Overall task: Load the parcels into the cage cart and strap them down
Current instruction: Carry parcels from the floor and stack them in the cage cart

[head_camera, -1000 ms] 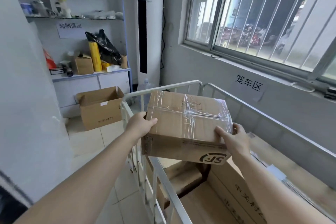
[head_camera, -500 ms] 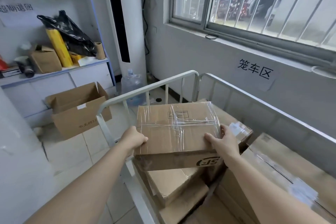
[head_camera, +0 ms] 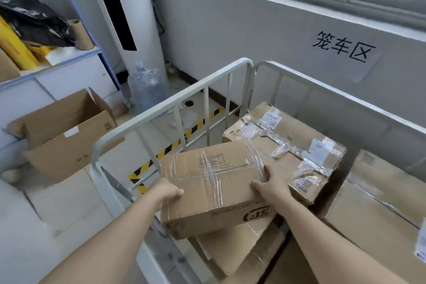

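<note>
Mid-load, placing step; taped parcel (head_camera: 212, 182) held inside the cage cart (head_camera: 161, 105), close to the left rail, tilted slightly, sitting low over a flatter parcel (head_camera: 237, 246) beneath; cannot tell whether touching it yet.

Left hand (head_camera: 169, 192) clamped on the parcel's left end, fingers curled under the edge; right hand (head_camera: 269, 188) gripping the right end, fingers wrapped over the top corner; neither released.

Done so far, judging by layout: at least three parcels already in the cart; labelled parcel (head_camera: 288, 145) just behind the held one, large parcel (head_camera: 380, 203) along the right side, plus the flat one underneath.

Left to do: set this one down and let go; probably seat it square, since the stack below looks skewed; then strapping; no strap visible anywhere in view, so that step not started.

Open carton (head_camera: 66, 136) on the floor outside the cart; contents not visible; unclear whether more parcels waiting.
</note>
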Action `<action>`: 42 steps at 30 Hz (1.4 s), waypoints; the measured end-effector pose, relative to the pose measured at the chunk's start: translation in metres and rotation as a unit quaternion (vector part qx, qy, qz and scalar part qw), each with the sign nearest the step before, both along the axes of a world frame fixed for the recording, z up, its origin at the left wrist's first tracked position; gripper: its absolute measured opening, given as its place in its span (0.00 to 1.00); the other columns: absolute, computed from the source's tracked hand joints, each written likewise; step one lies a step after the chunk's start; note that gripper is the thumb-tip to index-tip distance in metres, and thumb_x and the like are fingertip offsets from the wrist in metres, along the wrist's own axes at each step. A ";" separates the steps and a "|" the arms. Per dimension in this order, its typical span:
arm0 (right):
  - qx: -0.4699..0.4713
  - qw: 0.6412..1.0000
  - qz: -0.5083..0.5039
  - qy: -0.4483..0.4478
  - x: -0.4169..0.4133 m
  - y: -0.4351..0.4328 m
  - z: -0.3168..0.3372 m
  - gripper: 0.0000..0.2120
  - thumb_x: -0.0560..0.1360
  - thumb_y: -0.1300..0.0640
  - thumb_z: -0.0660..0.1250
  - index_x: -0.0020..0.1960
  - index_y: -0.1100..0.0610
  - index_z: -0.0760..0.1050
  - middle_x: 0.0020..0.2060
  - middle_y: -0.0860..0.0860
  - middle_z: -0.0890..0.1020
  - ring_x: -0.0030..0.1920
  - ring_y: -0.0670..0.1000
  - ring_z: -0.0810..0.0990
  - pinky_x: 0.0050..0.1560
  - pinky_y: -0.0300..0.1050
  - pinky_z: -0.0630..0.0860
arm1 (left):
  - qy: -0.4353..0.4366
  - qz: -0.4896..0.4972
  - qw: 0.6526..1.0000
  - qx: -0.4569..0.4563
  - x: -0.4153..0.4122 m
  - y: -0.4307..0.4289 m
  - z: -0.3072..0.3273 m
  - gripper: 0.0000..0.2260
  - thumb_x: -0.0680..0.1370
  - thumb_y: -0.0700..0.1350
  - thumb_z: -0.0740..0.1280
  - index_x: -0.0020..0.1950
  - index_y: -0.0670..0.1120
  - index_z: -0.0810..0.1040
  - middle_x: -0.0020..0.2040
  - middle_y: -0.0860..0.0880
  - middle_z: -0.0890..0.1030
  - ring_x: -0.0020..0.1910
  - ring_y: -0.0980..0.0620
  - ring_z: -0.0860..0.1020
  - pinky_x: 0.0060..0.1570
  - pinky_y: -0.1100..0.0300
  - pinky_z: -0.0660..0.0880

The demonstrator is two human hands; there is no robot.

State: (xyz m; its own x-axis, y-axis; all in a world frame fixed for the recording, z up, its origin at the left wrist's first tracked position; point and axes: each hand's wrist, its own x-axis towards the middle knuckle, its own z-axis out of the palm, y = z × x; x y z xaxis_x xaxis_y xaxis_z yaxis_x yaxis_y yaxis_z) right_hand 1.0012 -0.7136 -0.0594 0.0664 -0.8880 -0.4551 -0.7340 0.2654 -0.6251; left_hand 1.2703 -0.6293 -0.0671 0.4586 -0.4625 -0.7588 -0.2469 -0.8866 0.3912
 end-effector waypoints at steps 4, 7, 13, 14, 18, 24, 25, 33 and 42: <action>0.035 0.999 0.009 0.014 0.019 -0.013 -0.030 0.34 0.75 0.53 0.70 0.77 0.53 0.60 0.69 0.52 0.73 0.68 0.56 0.72 0.68 0.53 0.69 | -0.045 -0.022 0.997 0.057 0.020 -0.011 -0.034 0.33 0.69 0.48 0.78 0.68 0.39 0.68 0.59 0.42 0.78 0.56 0.42 0.78 0.56 0.48 0.78; 0.044 0.999 0.009 0.024 0.026 -0.022 -0.051 0.35 0.75 0.56 0.70 0.78 0.54 0.59 0.71 0.53 0.71 0.70 0.56 0.70 0.69 0.52 0.67 | -0.068 -0.069 0.990 0.102 0.022 -0.017 -0.050 0.51 0.69 0.51 0.77 0.77 0.39 0.44 0.66 0.39 0.73 0.59 0.41 0.78 0.57 0.47 0.78; 0.048 0.998 -0.037 0.026 0.035 -0.033 -0.081 0.35 0.75 0.60 0.69 0.78 0.53 0.60 0.71 0.52 0.72 0.70 0.54 0.71 0.67 0.49 0.68 | -0.188 -0.254 0.937 0.152 0.021 -0.022 -0.067 0.60 0.67 0.67 0.71 0.77 0.41 0.31 0.67 0.42 0.75 0.58 0.43 0.79 0.56 0.51 0.76; 0.043 0.997 -0.055 0.022 0.036 -0.032 -0.083 0.35 0.74 0.60 0.70 0.78 0.53 0.60 0.71 0.52 0.71 0.70 0.54 0.70 0.68 0.50 0.67 | -0.227 -0.302 0.913 0.153 0.022 -0.025 -0.063 0.60 0.66 0.70 0.69 0.78 0.42 0.33 0.68 0.42 0.73 0.62 0.42 0.77 0.57 0.51 0.74; 0.011 0.982 -0.183 0.048 0.040 -0.015 -0.089 0.41 0.72 0.51 0.74 0.77 0.59 0.57 0.73 0.59 0.66 0.73 0.60 0.65 0.70 0.55 0.64 | -0.325 -0.425 0.837 0.120 0.030 -0.039 -0.050 0.63 0.60 0.77 0.66 0.79 0.48 0.36 0.79 0.39 0.50 0.77 0.38 0.51 0.70 0.37 0.56; 0.128 0.918 -0.356 -0.117 0.057 0.006 -0.115 0.37 0.64 0.41 0.75 0.63 0.59 0.65 0.54 0.54 0.76 0.54 0.62 0.80 0.56 0.61 0.78 | -0.243 -0.406 0.881 0.014 0.040 -0.062 -0.067 0.57 0.66 0.71 0.69 0.80 0.46 0.39 0.80 0.44 0.45 0.79 0.44 0.45 0.75 0.39 0.49; 0.119 0.923 -0.349 -0.115 0.060 0.002 -0.115 0.33 0.66 0.43 0.75 0.62 0.58 0.66 0.52 0.53 0.77 0.53 0.61 0.80 0.56 0.60 0.78 | -0.245 -0.403 0.882 0.007 0.041 -0.066 -0.067 0.57 0.66 0.70 0.69 0.80 0.46 0.40 0.80 0.43 0.49 0.79 0.43 0.48 0.75 0.40 0.51; 0.084 0.968 -0.218 -0.094 0.080 -0.031 -0.125 0.31 0.67 0.48 0.69 0.69 0.51 0.68 0.59 0.48 0.80 0.58 0.55 0.80 0.58 0.58 0.78 | -0.264 -0.347 0.899 0.030 0.048 -0.073 -0.067 0.57 0.64 0.73 0.68 0.80 0.48 0.43 0.77 0.40 0.58 0.75 0.40 0.58 0.69 0.42 0.62; 0.083 0.975 -0.193 -0.078 0.086 -0.040 -0.107 0.18 0.74 0.56 0.67 0.63 0.50 0.70 0.50 0.48 0.81 0.51 0.56 0.81 0.54 0.58 0.80 | -0.272 -0.347 0.896 0.047 0.045 -0.075 -0.065 0.58 0.63 0.74 0.68 0.80 0.46 0.44 0.76 0.40 0.58 0.75 0.39 0.59 0.68 0.43 0.64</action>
